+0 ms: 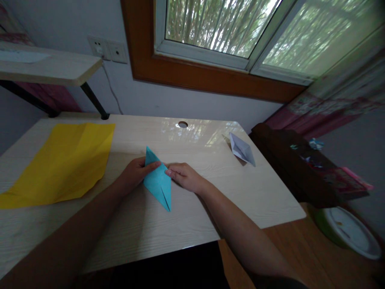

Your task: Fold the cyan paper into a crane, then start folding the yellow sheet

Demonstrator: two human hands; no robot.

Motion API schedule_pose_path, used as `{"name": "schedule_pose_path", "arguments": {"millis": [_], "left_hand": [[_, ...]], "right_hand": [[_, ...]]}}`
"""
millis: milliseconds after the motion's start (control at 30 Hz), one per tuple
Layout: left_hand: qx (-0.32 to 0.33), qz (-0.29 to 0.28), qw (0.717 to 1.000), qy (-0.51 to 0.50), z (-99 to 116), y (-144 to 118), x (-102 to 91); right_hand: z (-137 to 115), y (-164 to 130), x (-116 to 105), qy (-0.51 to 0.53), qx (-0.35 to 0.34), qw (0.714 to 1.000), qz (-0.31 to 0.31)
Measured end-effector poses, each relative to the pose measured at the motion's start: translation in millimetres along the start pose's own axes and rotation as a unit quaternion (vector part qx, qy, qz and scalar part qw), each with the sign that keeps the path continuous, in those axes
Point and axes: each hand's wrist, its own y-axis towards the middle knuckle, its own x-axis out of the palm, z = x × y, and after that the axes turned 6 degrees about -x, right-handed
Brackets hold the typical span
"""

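Observation:
A sheet of light-blue origami paper [157, 181], folded into a long diamond with a slit toward its near tip, is held between my two hands over the desk. My left hand [135, 173] grips its left edge, thumb lying across the front face and fingers hidden behind. On the right edge, my right hand [184, 176] pinches the paper between thumb and fingers. Whether the lower tip touches the desk I cannot tell.
Yellow paper [72, 160] lies on the left of the pale wooden desk [198, 224]. A folded white paper shape [241, 148] rests at the back right, beyond a round cable hole [183, 124]. A raised shelf [60, 66] stands back left, under wall sockets [107, 49].

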Motion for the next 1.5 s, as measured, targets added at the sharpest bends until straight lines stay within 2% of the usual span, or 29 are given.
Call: {"name": "schedule_pose_path", "arguments": {"millis": [233, 433, 767, 967, 1133, 1333, 1500], "left_hand": [[0.009, 0.018, 0.999, -0.025, -0.9, 0.8, -0.2], [0.010, 0.036, 0.999, -0.013, -2.3, 1.3, -0.4], [0.049, 0.076, 0.992, 0.089, -0.9, -0.5, 4.7], [0.049, 0.072, 0.994, 0.070, 3.1, -2.4, 5.2], [0.054, 0.099, 0.991, 0.077, 8.1, -4.9, 5.7], [0.071, 0.055, 0.995, 0.041, 10.2, -6.1, 4.9], [0.064, 0.057, 0.995, 0.045, 12.0, -5.9, 4.7]], "right_hand": [[0.9, 0.2, -0.7, -0.035, -0.015, 0.999, -0.019], [-4.2, 1.3, -0.7, -0.026, -0.028, 0.999, -0.010], [-9.8, 4.3, 3.4, 0.008, 0.040, 0.999, 0.033], [-6.3, 3.8, 1.8, 0.030, 0.044, 0.997, 0.050], [-5.9, 2.8, -0.3, 0.051, 0.056, 0.996, 0.044], [-3.9, 0.4, -0.4, 0.076, 0.086, 0.992, 0.049], [-3.4, 0.0, -1.3, 0.075, 0.080, 0.993, 0.046]]}}
